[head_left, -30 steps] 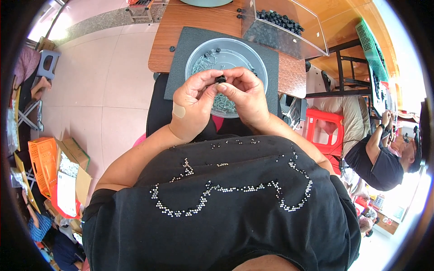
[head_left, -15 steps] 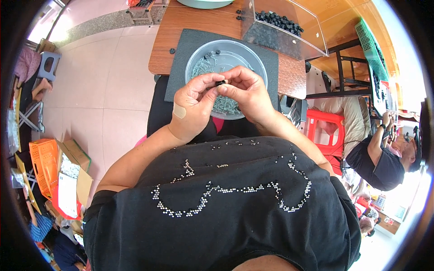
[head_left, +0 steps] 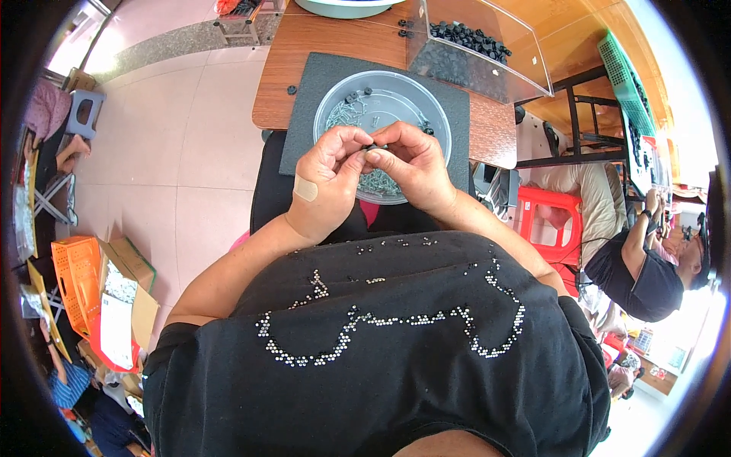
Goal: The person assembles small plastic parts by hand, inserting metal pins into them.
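Both thumbs and index fingers meet around a small black part [head_left: 371, 148], mostly covered by the fingertips. My left hand [head_left: 324, 175], with a plaster near the wrist, pinches it from the left. On the other side my right hand [head_left: 419, 171] pinches it too. Below them stands a round grey basin [head_left: 400, 90] holding many thin silvery screws [head_left: 346, 114]. A few round black knobs [head_left: 351, 97] lie inside its far left, and more sit by the right wall. The basin rests on a dark grey mat [head_left: 304, 107].
On the brown table [head_left: 289, 61], a clear box [head_left: 476, 76] with many black parts stands far right. A pale bowl [head_left: 350, 9] is at the far edge. Right of me are a red stool [head_left: 544, 190], a green basket [head_left: 620, 76] and another person [head_left: 640, 270]. Orange crates [head_left: 76, 282] stand left.
My hands have come slightly nearer to me, and the right fingers have bent closer around the black part. Black knobs by the basin's right wall now show. The whole view has shifted a little.
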Motion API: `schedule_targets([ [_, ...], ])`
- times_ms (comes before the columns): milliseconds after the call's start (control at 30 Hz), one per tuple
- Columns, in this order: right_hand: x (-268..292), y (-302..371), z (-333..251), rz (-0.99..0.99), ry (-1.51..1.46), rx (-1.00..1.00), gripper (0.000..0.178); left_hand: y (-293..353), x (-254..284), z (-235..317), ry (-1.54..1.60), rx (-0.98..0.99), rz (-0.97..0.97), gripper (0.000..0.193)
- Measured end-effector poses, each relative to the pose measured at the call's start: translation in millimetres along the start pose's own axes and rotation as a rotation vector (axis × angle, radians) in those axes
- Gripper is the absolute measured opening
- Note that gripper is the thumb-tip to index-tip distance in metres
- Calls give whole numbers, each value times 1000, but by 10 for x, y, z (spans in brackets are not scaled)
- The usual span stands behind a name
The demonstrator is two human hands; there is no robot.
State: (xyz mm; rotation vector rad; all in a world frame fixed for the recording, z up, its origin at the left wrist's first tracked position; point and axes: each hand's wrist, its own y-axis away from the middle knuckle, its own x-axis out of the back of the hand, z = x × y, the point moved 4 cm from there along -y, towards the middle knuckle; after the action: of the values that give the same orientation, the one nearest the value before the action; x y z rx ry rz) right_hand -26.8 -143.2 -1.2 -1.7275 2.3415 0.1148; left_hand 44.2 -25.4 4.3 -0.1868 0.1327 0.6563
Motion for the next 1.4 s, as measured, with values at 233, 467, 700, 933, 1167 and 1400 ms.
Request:
schedule_targets([
  [233,37,9,64,-14,-13,9,13,11,-53,10,117,83,39,22],
  [467,64,-8,101,-8,128,18,13,41,-70,-30,110,82,34,31],
  [700,85,3,-155,19,468,243,23,-47,-25,60,132,107,-50,30],
  [933,64,17,-381,34,493,357,24,-83,68,-15,391,277,32,27],
  [1167,187,41,-413,126,369,288,30,-80,143,-146,315,358,77,29],
  [1400,445,-28,-308,150,90,3,26,-105,186,-241,272,385,111,29],
])
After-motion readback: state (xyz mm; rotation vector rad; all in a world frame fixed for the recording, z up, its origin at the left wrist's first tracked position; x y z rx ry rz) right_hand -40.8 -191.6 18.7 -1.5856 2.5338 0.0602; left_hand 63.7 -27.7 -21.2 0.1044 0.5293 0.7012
